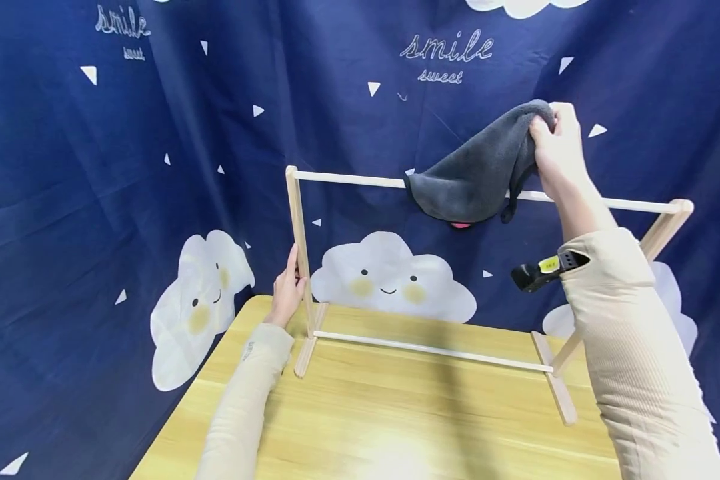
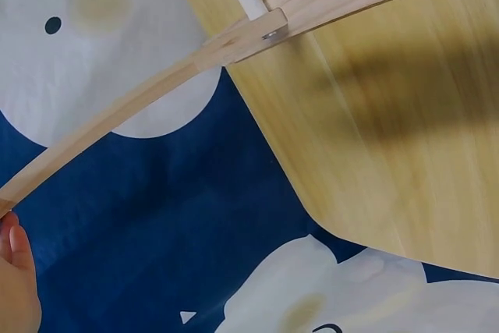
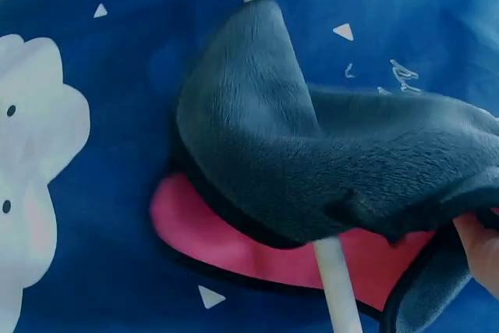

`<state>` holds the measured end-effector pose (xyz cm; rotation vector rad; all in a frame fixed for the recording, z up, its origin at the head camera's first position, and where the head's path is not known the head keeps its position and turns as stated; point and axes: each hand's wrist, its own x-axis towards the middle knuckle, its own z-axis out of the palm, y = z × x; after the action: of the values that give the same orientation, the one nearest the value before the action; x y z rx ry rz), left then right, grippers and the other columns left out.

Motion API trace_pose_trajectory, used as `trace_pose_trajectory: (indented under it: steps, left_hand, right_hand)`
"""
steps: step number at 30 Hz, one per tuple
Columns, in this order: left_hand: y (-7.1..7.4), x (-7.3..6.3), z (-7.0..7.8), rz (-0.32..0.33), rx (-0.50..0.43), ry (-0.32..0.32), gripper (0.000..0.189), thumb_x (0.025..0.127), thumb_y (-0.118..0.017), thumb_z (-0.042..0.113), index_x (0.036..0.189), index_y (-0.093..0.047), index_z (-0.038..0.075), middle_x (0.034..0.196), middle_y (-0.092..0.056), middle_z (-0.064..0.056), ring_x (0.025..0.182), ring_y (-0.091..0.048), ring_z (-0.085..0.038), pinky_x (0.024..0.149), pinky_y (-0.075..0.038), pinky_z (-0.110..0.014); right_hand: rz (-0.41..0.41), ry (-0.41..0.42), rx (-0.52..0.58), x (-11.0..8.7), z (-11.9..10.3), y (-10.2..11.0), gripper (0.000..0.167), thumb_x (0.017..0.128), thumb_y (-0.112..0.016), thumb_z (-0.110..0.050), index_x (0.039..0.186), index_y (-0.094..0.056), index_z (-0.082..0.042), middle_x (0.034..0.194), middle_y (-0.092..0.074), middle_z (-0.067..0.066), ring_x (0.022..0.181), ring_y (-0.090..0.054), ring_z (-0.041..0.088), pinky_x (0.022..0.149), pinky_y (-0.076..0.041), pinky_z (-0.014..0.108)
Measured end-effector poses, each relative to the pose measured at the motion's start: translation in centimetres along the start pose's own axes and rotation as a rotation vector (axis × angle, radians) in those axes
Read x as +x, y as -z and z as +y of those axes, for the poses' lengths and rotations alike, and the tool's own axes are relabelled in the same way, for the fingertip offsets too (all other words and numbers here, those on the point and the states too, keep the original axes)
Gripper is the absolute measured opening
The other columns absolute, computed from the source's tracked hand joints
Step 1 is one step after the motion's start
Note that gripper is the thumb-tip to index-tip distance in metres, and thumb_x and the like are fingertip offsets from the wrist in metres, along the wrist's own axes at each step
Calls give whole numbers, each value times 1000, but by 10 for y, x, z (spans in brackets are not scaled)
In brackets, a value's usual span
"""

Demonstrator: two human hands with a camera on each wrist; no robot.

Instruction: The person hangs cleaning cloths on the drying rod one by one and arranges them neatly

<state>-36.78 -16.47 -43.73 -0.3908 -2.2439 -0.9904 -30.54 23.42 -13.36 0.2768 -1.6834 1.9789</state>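
Note:
My right hand [image 1: 557, 143] holds up one end of a dark grey plush towel [image 1: 474, 167], above the top bar of a wooden rack [image 1: 348, 179]. The towel's other end lies over that bar and sags in front of it. Black trim runs along its edge, and a pink side [image 3: 218, 228] shows underneath in the right wrist view. At the left, my left hand [image 1: 287, 292] grips the rack's upright post [image 1: 297, 220] about halfway up. Only part of that hand's fingers [image 2: 17, 251] appears in the left wrist view, right at the post.
The rack's feet [image 1: 553, 380] stand on a yellow wood-grain table [image 1: 360, 407], joined by a low white bar [image 1: 432, 349]. A dark blue curtain [image 1: 228, 153] with clouds and triangles hangs behind and at the left. A black wrist strap [image 1: 552, 267] sits on the right sleeve.

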Motion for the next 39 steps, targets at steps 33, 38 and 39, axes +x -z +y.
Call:
trace_pose_trajectory:
  steps: [33,38,39]
  left_hand:
    - [0,-3,0,8,15,34,81,84,-58,-6,146,-16,24,104,-59,-26,85,-60,-38,73,-49,-47]
    - [-3,-3,2,2,22,52,80,85,-57,-5,146,-15,25,104,-60,-26,86,-59,-38,74,-48,-47]
    - [-4,-3,2,1,23,57,80,85,-57,-5,146,-16,26,104,-60,-25,86,-59,-38,74,-48,-47]
  right_hand:
    - [-183,-73,74,-54,30,70,18,87,-55,0,99,-50,-12,87,-59,0,68,-61,8,53,-49,19]
    - [-162,-108,100,-62,39,78,21,87,-56,0,102,-51,-14,91,-59,-1,70,-62,7,54,-50,19]
    - [-159,-111,107,-63,40,79,21,87,-56,0,103,-51,-14,91,-59,-1,71,-62,7,55,-50,19]
